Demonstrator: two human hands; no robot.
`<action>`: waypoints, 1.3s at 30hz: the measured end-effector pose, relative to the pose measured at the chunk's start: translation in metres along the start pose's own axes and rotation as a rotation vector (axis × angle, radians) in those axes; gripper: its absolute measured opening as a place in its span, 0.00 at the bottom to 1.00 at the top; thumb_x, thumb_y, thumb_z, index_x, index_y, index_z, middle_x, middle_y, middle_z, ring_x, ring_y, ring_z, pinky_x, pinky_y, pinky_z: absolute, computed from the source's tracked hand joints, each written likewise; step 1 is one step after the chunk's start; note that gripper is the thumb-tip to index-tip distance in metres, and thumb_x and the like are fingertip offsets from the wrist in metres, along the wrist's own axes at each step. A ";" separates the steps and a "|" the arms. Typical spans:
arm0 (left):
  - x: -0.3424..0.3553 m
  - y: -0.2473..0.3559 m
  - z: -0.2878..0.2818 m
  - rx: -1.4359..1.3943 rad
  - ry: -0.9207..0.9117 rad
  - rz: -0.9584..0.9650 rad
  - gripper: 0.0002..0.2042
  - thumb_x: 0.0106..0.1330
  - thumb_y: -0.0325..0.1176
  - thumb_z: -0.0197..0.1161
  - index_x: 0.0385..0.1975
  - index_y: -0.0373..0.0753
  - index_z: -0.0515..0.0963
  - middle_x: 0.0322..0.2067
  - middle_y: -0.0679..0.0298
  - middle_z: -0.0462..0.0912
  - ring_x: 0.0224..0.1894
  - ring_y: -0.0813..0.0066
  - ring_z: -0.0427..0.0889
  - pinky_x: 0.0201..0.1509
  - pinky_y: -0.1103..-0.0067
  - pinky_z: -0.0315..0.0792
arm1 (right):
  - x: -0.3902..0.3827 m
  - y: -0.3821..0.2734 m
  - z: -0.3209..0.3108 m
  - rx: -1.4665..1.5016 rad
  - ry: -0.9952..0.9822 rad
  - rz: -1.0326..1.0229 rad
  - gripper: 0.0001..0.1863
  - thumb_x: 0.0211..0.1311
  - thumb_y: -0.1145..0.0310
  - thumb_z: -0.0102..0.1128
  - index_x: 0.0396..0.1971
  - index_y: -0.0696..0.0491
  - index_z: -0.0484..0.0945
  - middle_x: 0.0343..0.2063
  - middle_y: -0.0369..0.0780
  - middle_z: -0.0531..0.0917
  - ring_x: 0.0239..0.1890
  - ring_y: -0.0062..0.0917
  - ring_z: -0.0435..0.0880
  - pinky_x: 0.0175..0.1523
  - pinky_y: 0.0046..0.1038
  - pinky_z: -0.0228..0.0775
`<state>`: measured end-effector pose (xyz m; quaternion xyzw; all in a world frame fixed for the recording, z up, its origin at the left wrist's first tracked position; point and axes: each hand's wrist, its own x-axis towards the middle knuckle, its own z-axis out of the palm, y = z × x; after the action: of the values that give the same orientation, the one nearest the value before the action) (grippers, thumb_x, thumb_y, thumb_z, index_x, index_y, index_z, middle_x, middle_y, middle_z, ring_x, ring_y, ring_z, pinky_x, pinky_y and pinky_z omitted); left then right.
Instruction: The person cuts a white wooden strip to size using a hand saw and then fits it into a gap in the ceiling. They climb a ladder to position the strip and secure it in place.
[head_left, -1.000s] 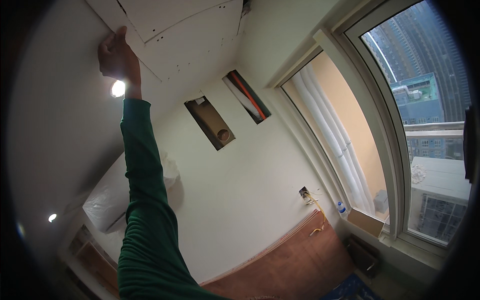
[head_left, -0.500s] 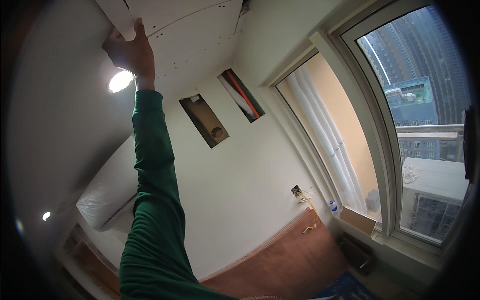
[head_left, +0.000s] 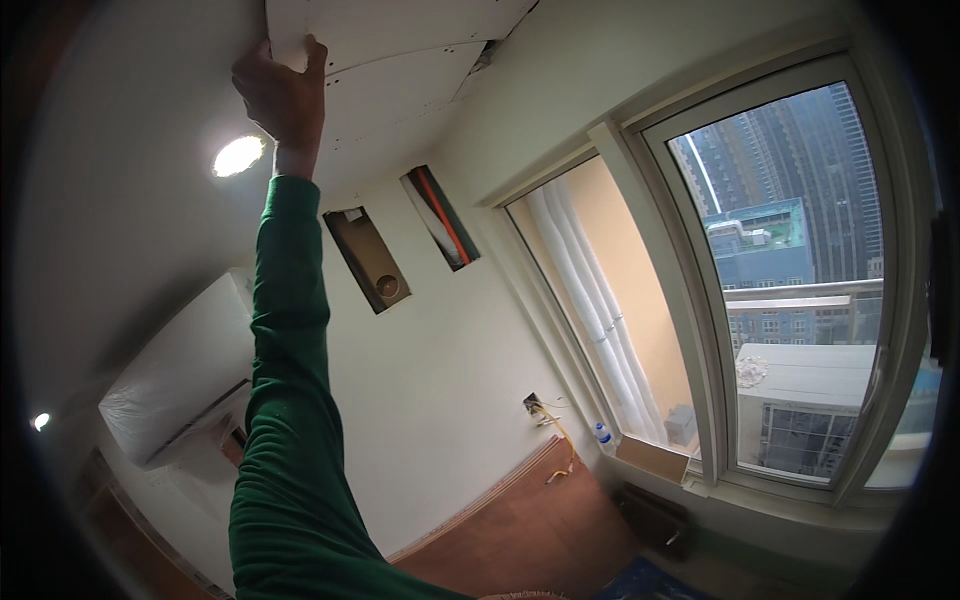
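My left hand, at the end of a raised arm in a green sleeve, reaches up to the ceiling. It grips the left edge of a white ceiling board. The thumb lies against the board's underside, while the other fingers curl at its edge and are partly hidden. Small dark screw marks and a curved seam run across the white surface. A dark ragged gap shows at the board's far right corner. My right hand is out of view.
A lit downlight glows beside my wrist. Two rectangular cutouts pierce the wall. At left hangs a plastic-wrapped wall unit. Brown boards lean below a wall box with loose wires. A framed window stands at right.
The whole view has turned, so the window and wall sit farther left in the picture. My left hand stays at the board's edge and appears slightly farther right.
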<state>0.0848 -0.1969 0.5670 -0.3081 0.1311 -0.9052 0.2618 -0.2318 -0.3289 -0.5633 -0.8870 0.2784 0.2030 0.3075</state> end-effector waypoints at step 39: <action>-0.482 0.142 -0.857 -1.208 -2.137 -2.406 0.24 0.77 0.39 0.59 0.57 0.30 0.55 0.35 0.55 0.79 0.27 0.73 0.84 0.28 0.76 0.82 | -0.060 -0.011 -0.034 0.086 0.067 0.051 0.16 0.61 0.74 0.56 0.49 0.51 0.81 0.44 0.58 0.86 0.51 0.56 0.85 0.56 0.47 0.76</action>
<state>-0.0714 0.0183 -0.3900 0.6930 0.0789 -0.1872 0.6918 -0.2644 -0.3224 -0.5019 -0.8718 0.3195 0.1690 0.3306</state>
